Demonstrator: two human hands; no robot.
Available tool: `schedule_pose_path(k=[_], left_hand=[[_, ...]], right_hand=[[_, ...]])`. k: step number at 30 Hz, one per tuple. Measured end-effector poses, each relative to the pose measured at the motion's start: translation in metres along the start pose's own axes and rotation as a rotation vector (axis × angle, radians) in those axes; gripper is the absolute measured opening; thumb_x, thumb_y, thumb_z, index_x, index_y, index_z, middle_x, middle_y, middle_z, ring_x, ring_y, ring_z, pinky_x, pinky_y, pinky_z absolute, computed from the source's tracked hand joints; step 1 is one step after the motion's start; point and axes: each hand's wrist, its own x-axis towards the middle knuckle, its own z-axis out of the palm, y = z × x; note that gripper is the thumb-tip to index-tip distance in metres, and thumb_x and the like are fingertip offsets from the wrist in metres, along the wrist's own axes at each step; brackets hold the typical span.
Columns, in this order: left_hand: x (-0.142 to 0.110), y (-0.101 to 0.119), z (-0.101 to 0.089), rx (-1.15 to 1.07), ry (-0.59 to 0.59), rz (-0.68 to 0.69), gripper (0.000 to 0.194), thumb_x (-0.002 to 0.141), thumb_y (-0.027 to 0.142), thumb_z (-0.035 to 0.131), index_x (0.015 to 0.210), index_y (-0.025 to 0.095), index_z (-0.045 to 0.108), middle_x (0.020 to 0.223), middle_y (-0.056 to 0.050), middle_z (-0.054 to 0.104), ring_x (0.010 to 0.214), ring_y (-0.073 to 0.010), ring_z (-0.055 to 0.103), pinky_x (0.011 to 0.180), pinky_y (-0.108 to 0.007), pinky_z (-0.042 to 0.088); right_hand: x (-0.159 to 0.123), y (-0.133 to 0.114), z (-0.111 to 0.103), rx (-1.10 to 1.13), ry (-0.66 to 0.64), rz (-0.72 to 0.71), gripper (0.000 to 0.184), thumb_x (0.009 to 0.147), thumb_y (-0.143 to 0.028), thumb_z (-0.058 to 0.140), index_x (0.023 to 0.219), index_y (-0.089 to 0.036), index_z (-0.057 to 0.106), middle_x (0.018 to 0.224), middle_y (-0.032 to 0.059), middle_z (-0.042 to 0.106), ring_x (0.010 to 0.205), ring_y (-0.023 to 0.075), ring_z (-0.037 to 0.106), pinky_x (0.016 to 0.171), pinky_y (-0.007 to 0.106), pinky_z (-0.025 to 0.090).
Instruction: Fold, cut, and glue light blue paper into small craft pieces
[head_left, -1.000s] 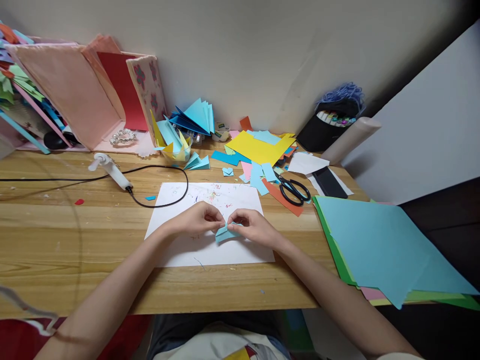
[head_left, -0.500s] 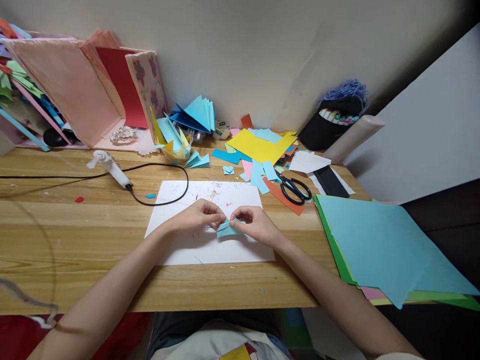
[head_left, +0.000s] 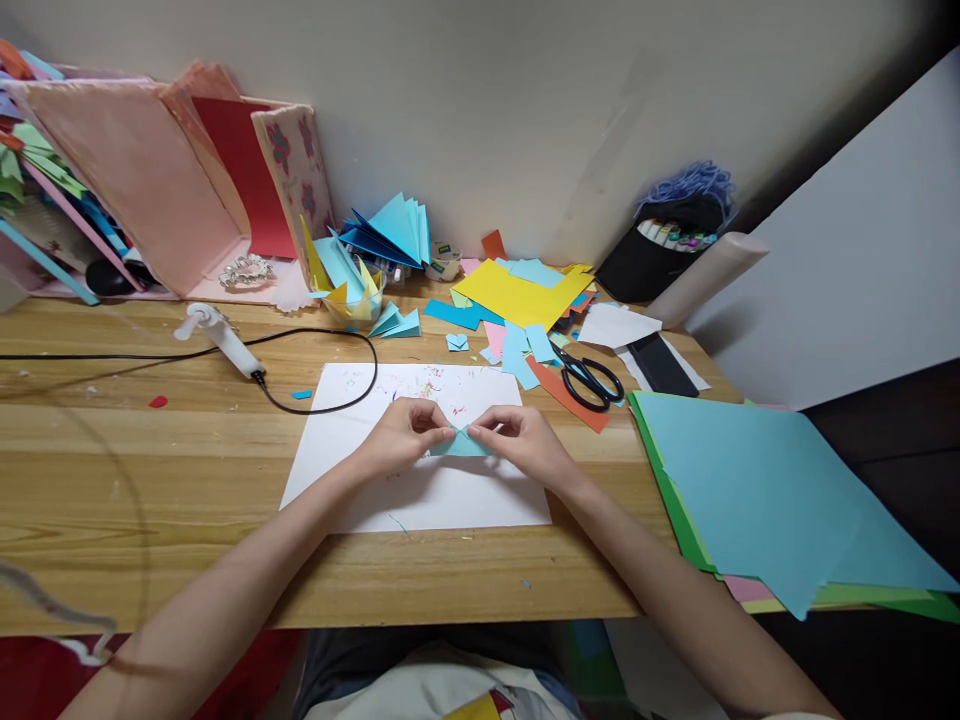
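Between my two hands is a small folded piece of light blue paper (head_left: 460, 446), held just over a white sheet (head_left: 450, 505) on the wooden table. My left hand (head_left: 409, 435) pinches its left part between thumb and fingers. On the other side, my right hand (head_left: 517, 440) pinches the right part the same way. Both thumbs lie on the paper's upper edge, with a small gap between them where a fold shows. The fingers behind the paper are partly hidden. Coloured specks and marks dot the white sheet.
Black-handled scissors (head_left: 591, 380) lie right of the sheet beside an orange strip (head_left: 566, 395) and coloured scraps. A white glue gun (head_left: 223, 340) with a black cord lies left. A tiny folded paper heart (head_left: 457, 342) sits beyond the sheet. Large blue paper (head_left: 772, 490) is stacked at right.
The blue paper has turned level and moved slightly away from me. My right hand's thumb has shifted to its upper edge, and both hands now hold it more evenly.
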Motion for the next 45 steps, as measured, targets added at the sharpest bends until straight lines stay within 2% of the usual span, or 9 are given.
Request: schedule_pose_path(k=[6, 12, 15, 22, 27, 31, 34, 39, 45], left_hand=[[-0.001, -0.002, 0.006, 0.032, 0.040, 0.006, 0.026, 0.068, 0.038, 0.062, 0.069, 0.012, 0.062, 0.060, 0.000, 0.057, 0.051, -0.0077, 0.045, 0.047, -0.019, 0.032], [0.000, 0.000, 0.011, 0.012, 0.130, 0.014, 0.028, 0.064, 0.039, 0.066, 0.064, 0.011, 0.060, 0.062, -0.002, 0.059, 0.056, -0.0104, 0.050, 0.052, -0.021, 0.037], [0.000, 0.003, 0.013, -0.053, 0.165, 0.011, 0.029, 0.063, 0.040, 0.066, 0.069, 0.011, 0.062, 0.066, -0.004, 0.062, 0.060, -0.0122, 0.053, 0.056, -0.022, 0.039], [-0.006, 0.008, 0.019, -0.067, 0.042, -0.089, 0.028, 0.066, 0.036, 0.062, 0.075, 0.010, 0.066, 0.071, -0.006, 0.065, 0.063, -0.0139, 0.055, 0.057, -0.023, 0.038], [-0.007, 0.008, 0.021, -0.034, 0.164, -0.046, 0.029, 0.067, 0.039, 0.061, 0.069, 0.010, 0.065, 0.064, -0.004, 0.062, 0.057, -0.0112, 0.050, 0.053, -0.021, 0.034], [-0.007, 0.011, 0.020, -0.112, 0.118, -0.051, 0.029, 0.066, 0.040, 0.062, 0.067, 0.010, 0.064, 0.061, -0.002, 0.060, 0.055, -0.0097, 0.047, 0.051, -0.020, 0.033], [-0.008, 0.011, 0.020, -0.117, 0.092, -0.041, 0.029, 0.066, 0.039, 0.062, 0.066, 0.010, 0.064, 0.061, -0.002, 0.059, 0.056, -0.0099, 0.047, 0.052, -0.020, 0.035], [-0.009, 0.007, 0.022, -0.047, 0.132, -0.007, 0.027, 0.070, 0.037, 0.058, 0.066, 0.011, 0.064, 0.062, -0.002, 0.060, 0.059, -0.0117, 0.050, 0.055, -0.022, 0.038], [-0.008, 0.008, 0.022, -0.279, 0.076, -0.121, 0.021, 0.067, 0.033, 0.061, 0.062, 0.012, 0.062, 0.057, 0.001, 0.056, 0.056, -0.0101, 0.051, 0.058, -0.022, 0.043]], right_hand=[[0.000, 0.002, 0.005, -0.145, 0.142, -0.183, 0.016, 0.076, -0.028, 0.057, 0.067, -0.016, 0.063, 0.068, 0.0037, 0.063, 0.066, 0.0144, 0.056, 0.059, 0.026, 0.042], [0.006, 0.007, 0.004, 0.062, 0.067, -0.006, 0.023, 0.073, -0.037, 0.059, 0.075, -0.015, 0.067, 0.068, 0.0034, 0.064, 0.058, 0.0120, 0.052, 0.052, 0.025, 0.041], [0.008, 0.008, 0.002, 0.188, 0.101, 0.044, 0.026, 0.068, -0.038, 0.064, 0.078, -0.014, 0.067, 0.072, 0.0041, 0.064, 0.056, 0.0107, 0.050, 0.049, 0.024, 0.041], [0.006, 0.006, 0.002, 0.089, 0.127, -0.016, 0.015, 0.066, -0.031, 0.067, 0.069, -0.016, 0.069, 0.068, 0.0035, 0.065, 0.058, 0.0114, 0.053, 0.054, 0.025, 0.043], [0.007, 0.006, 0.001, 0.178, 0.055, -0.012, 0.019, 0.069, -0.032, 0.066, 0.079, -0.017, 0.068, 0.074, 0.0038, 0.066, 0.061, 0.0121, 0.056, 0.056, 0.025, 0.046], [0.009, 0.007, -0.001, 0.179, 0.030, -0.037, 0.016, 0.070, -0.031, 0.065, 0.074, -0.016, 0.066, 0.069, 0.0027, 0.064, 0.060, 0.0118, 0.056, 0.054, 0.024, 0.046], [0.006, 0.006, 0.001, 0.078, 0.109, -0.129, 0.013, 0.072, -0.029, 0.063, 0.074, -0.016, 0.066, 0.072, 0.0036, 0.063, 0.066, 0.0136, 0.058, 0.057, 0.025, 0.047], [0.000, 0.003, 0.007, -0.214, 0.234, -0.410, 0.008, 0.076, -0.021, 0.058, 0.077, -0.018, 0.065, 0.071, 0.0025, 0.060, 0.064, 0.0126, 0.054, 0.055, 0.025, 0.045], [-0.001, 0.007, 0.005, -0.660, 0.287, -0.839, 0.012, 0.080, -0.013, 0.053, 0.083, -0.016, 0.064, 0.073, 0.0056, 0.062, 0.069, 0.0148, 0.052, 0.059, 0.026, 0.045]])
